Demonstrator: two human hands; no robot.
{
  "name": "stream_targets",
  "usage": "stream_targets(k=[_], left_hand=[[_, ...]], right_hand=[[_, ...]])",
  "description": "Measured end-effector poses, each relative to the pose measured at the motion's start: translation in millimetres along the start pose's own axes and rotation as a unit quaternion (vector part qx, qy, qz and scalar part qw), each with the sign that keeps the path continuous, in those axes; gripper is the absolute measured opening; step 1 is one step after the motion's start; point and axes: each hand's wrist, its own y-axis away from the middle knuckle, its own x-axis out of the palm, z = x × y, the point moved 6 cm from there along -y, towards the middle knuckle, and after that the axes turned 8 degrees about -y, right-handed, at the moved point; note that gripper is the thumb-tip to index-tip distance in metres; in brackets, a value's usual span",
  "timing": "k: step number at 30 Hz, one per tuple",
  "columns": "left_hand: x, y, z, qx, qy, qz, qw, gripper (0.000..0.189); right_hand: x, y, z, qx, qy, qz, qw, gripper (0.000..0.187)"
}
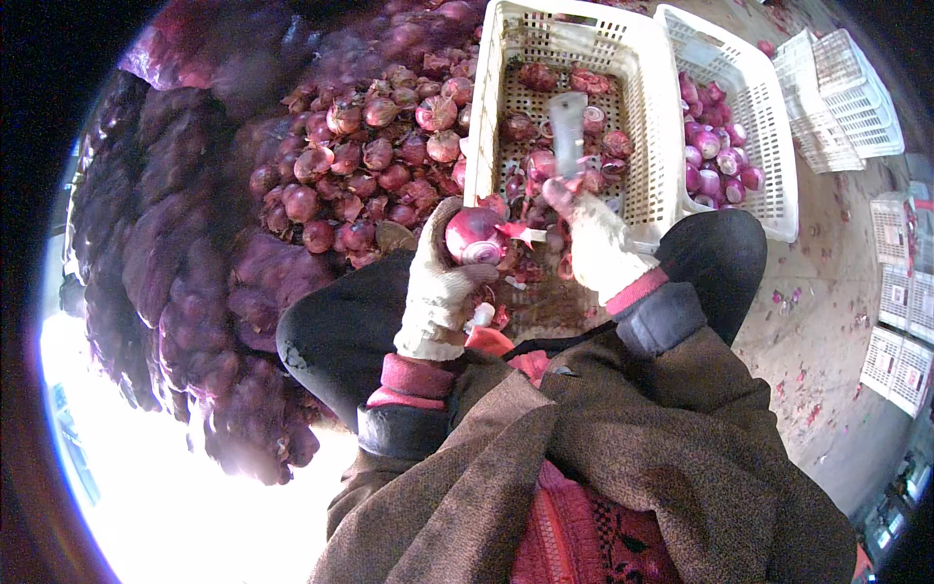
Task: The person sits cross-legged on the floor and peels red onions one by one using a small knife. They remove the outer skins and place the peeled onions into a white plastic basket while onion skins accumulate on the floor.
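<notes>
My left hand (435, 292), in a pale knitted glove, grips a red onion (474, 232) with its cut, ringed end turned towards me. A loose strip of skin (516, 232) sticks out from the onion's right side. In my right hand (595, 230), also gloved, is a knife with a broad blade (568, 128) that points away from me and looks slightly blurred. The blade is apart from the onion, over a white plastic crate (660, 160) between my knees. Inside that crate lie several unpeeled onions (538, 77) and scraps of skin.
Left of the crate spreads a heap of unpeeled red onions (379, 153), beside stacked mesh sacks (175, 219). A second white crate (766, 117) at the right holds peeled onions (711, 157). Farther right stand stacked crates (839, 102) on a floor (817, 292) littered with skins.
</notes>
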Motion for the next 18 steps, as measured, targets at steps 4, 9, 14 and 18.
stream_targets(k=[4,9,14,18], left_hand=[[-2.0,-8.3,-2.1,0.07,-0.254,-0.036,0.964,0.081],[-10.2,-27.0,21.5,0.102,-0.341,-0.005,0.934,0.056],[-26.0,-60.7,84.6,0.116,-0.384,-0.079,0.913,0.048],[-0.1,-55.0,52.8,0.192,-0.551,0.037,0.811,0.032]], right_hand=[[16.6,-14.3,-15.7,-0.036,0.195,0.01,0.98,0.029],[7.5,-52.9,-58.8,-0.108,0.141,0.072,0.981,0.011],[34.8,-68.2,-65.6,-0.062,0.049,0.073,0.994,0.011],[-8.0,-77.7,-82.3,0.038,-0.017,-0.051,0.998,0.011]])
